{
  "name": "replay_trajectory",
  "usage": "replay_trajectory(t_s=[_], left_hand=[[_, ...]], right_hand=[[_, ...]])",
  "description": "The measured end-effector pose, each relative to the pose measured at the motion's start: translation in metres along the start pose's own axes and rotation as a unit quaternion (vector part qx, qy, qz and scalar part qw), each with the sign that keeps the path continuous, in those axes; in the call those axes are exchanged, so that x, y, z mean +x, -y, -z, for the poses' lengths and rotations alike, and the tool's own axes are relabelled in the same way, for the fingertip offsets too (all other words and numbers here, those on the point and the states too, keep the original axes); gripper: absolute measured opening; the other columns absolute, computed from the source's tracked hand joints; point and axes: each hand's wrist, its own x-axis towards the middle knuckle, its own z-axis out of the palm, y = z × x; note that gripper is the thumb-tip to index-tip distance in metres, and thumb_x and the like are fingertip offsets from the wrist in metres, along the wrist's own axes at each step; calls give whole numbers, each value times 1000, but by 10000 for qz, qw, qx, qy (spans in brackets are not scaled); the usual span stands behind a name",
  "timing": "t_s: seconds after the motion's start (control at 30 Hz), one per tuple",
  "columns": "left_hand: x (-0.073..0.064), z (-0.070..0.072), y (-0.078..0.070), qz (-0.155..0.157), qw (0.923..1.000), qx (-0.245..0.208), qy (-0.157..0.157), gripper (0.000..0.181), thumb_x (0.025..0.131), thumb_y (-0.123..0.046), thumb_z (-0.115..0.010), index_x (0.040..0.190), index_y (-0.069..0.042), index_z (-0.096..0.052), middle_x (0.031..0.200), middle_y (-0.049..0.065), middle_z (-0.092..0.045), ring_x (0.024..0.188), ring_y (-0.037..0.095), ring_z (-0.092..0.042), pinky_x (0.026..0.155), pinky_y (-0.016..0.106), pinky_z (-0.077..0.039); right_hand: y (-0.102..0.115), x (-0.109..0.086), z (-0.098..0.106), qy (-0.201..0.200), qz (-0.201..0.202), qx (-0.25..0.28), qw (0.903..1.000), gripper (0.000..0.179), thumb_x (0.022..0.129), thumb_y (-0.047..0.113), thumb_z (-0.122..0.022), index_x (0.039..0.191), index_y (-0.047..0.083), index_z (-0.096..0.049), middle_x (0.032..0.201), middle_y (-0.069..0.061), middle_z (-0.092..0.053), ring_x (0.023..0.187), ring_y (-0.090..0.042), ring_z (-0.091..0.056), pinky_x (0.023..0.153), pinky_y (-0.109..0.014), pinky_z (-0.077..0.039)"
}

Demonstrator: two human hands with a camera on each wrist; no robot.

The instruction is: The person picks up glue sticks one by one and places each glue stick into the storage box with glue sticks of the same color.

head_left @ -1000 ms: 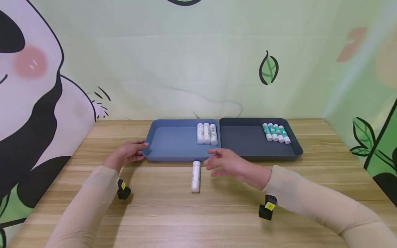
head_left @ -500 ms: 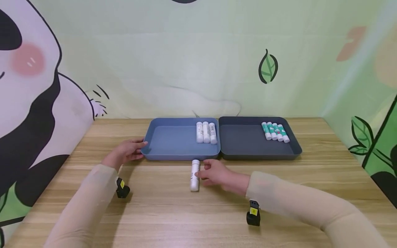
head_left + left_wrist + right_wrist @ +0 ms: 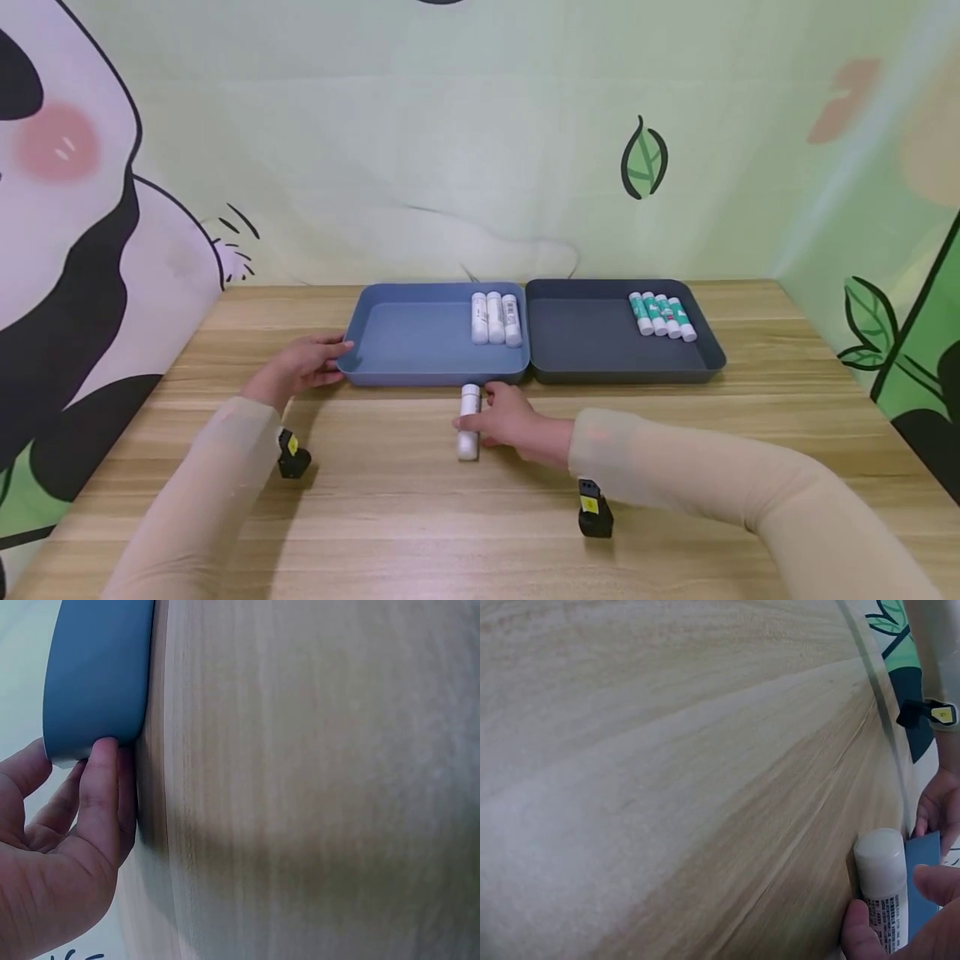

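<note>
At the left end of the blue tray point(image 3: 405, 377), my left hand point(image 3: 303, 367) holds its wall, thumb at the rim and fingers against the outside. The left wrist view shows those fingers touching the tray's outer corner point(image 3: 97, 682). A white glue stick point(image 3: 468, 446) lies on the table in front of the tray, cap end away from me. My right hand point(image 3: 513, 419) grips it, thumb across it to the left side and fingers at the right. In the right wrist view the stick point(image 3: 881, 862) sits between thumb and a fingertip; its far end is hidden.
Several white glue sticks point(image 3: 495, 318) lie side by side in the blue tray's right part. A dark grey tray point(image 3: 622, 375) adjoins it on the right, with several green-and-white glue sticks point(image 3: 662, 315) inside. A printed cloth wall point(image 3: 450, 167) stands behind the wooden table point(image 3: 375, 517).
My right hand has moved from the tray's front edge down and left onto the white glue stick, its thumb passing over it. My left hand stays on the blue tray.
</note>
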Motion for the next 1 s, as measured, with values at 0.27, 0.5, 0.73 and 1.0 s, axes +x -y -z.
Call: replay_trajectory(t_s=[0.27, 0.5, 0.73, 1.0], left_hand=[[2, 0, 1, 30, 10000, -19, 32, 68, 108, -21, -50, 163, -2, -15, 86, -9, -56, 76, -1, -57, 74, 14, -59], [2, 0, 0, 10, 10000, -45, 60, 68, 108, -22, -50, 163, -2, -15, 85, -11, -58, 75, -2, -58, 74, 14, -59], [1, 0, -1, -34, 9998, -125, 123, 69, 108, -21, -49, 163, 0, -11, 79, -12, -62, 72, -3, -61, 72, 13, -59], [0, 0, 1, -98, 9996, -228, 109, 70, 108, -20, -51, 163, 0, -13, 76, -13, -64, 70, -4, -62, 71, 14, -59]], right_hand=[[1, 4, -1, -18, 91, -280, 9996, 75, 86, 4, -75, 151, -8, -39, 151, -27, -46, 116, -32, -65, 78, -34, -65], [3, 1, -3, -139, 239, -487, 9984, 68, 83, 3, -75, 145, -6, -48, 146, -28, -42, 111, -31, -60, 73, -32, -65], [10, 1, 0, 161, 193, -694, 9973, 70, 85, 3, -75, 147, -3, -43, 137, -25, -49, 101, -25, -58, 71, -32, -63], [8, 1, 5, 363, 25, -74, 9993, 72, 83, -7, -70, 149, 1, -43, 130, -21, -58, 98, -24, -59, 67, -30, -59]])
